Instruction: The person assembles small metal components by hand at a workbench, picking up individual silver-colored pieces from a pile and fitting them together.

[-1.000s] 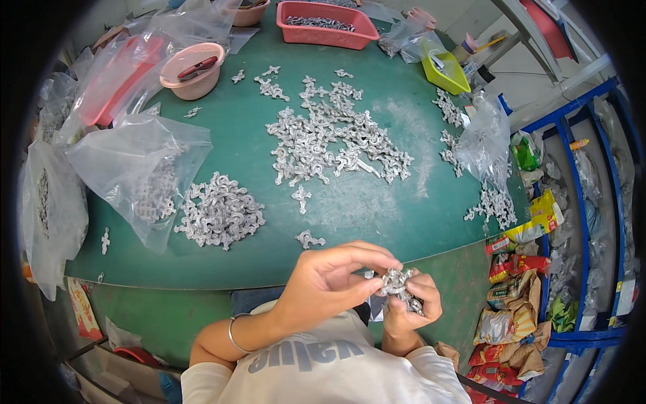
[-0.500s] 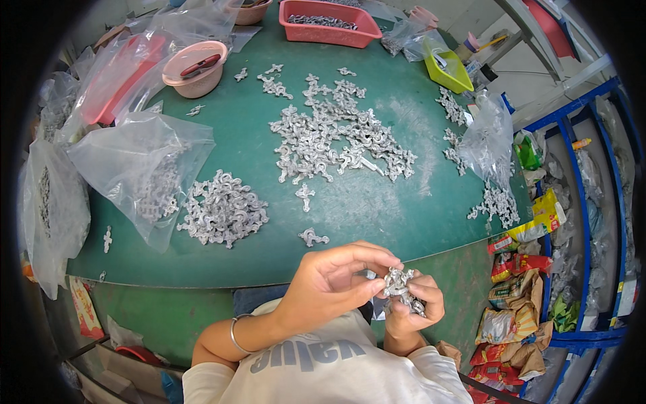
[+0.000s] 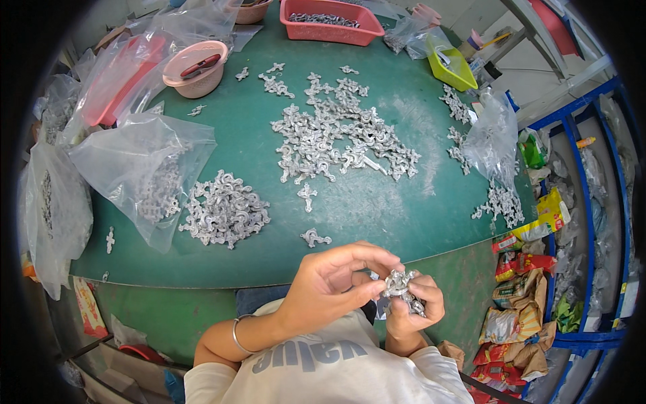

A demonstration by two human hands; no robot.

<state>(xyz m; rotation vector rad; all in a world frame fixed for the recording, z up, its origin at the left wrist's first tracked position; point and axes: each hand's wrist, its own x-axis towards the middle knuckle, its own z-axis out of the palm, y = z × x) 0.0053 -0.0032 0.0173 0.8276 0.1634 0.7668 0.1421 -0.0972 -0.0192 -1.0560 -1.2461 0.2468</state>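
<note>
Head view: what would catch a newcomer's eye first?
Probably the silvery, cross-shaped metal pieces spread centrally on the green tabletop. Next, the left hand and right hand holding a shiny metal cluster at its near edge. A coral-red rectangular tub stands out at the far side.

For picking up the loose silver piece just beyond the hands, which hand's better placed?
Probably left: the left hand sits closer to that loose piece, while the right hand's fingers curl around metal parts.

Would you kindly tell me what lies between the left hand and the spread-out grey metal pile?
In the head view, two grey metal pieces lie there, one nearer the hand, another nearer the pile.
</note>
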